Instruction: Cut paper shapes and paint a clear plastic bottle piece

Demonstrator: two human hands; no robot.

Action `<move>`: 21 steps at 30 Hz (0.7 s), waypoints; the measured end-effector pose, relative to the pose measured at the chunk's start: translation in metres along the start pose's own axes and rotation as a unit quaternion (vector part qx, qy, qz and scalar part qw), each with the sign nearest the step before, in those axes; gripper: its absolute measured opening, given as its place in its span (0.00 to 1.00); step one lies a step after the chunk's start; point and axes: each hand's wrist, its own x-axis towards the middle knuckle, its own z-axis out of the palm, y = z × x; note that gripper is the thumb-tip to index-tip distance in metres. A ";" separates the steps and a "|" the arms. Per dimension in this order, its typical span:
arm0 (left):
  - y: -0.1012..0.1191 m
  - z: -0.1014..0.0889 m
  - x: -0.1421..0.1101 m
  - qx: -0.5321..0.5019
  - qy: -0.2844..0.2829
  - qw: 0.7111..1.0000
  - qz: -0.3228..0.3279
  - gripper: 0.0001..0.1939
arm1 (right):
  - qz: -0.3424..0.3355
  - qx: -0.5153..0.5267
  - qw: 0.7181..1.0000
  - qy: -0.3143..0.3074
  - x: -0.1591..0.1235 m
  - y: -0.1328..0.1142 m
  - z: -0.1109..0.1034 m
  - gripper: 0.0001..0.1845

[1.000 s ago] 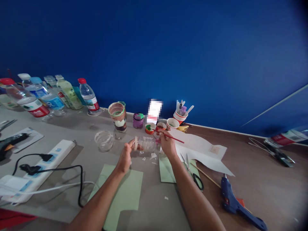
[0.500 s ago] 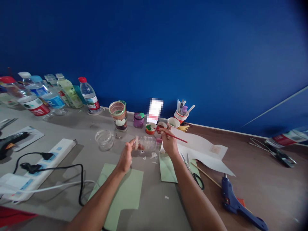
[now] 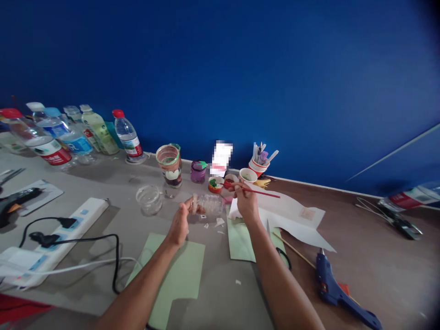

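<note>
My left hand (image 3: 182,222) is closed around one end of a clear plastic bottle piece (image 3: 211,204), held sideways just above the table. A thin red paintbrush (image 3: 263,191) is pinched in my right hand (image 3: 245,201); its tip reaches the small cup of green paint (image 3: 216,184). Beside that stands a cup with reddish-brown paint (image 3: 230,181), partly behind my fingers. A white paper cup (image 3: 248,176) sits just past my right hand. To the left of the bottle piece is a clear cut plastic cup (image 3: 149,200). White paper scraps (image 3: 219,222) lie below the bottle piece.
Left are a power strip (image 3: 74,231) with cords and several bottles (image 3: 129,137). A painted cup (image 3: 169,167), purple jar (image 3: 198,172) and lit phone (image 3: 221,158) stand along the wall. Right are white paper (image 3: 292,208), partly covered scissors (image 3: 283,257) and a blue glue gun (image 3: 328,279).
My right hand has shifted slightly right with the paintbrush, whose handle now lies flatter and farther right. My left hand and the bottle piece have stayed almost still.
</note>
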 end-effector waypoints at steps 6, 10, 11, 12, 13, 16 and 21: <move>0.002 0.000 0.000 0.026 -0.001 1.000 0.010 0.44 | 0.003 -0.022 1.000 0.006 -0.001 0.001 0.002 0.16; 0.003 0.001 -0.001 0.031 0.000 0.999 0.007 0.44 | -0.016 -0.042 0.999 -0.004 -0.004 0.002 0.005 0.13; 0.004 0.001 -0.001 0.029 0.002 1.000 0.008 0.44 | -0.023 -0.048 0.999 -0.003 -0.005 0.001 0.006 0.13; 0.004 0.001 -0.001 0.028 0.003 1.000 0.008 0.44 | -0.029 -0.053 0.998 -0.001 -0.006 0.000 0.005 0.13; 0.005 0.002 -0.001 0.027 0.003 1.000 0.008 0.44 | -0.034 -0.057 0.998 0.001 -0.006 -0.001 0.005 0.13; 0.005 0.001 -0.002 0.026 -0.005 1.000 0.004 0.43 | -0.042 -0.062 0.997 0.000 -0.007 -0.002 0.006 0.14; 0.002 -0.001 -0.002 0.036 0.002 0.999 0.007 0.43 | -0.028 -0.056 0.998 -0.014 -0.008 0.002 0.009 0.12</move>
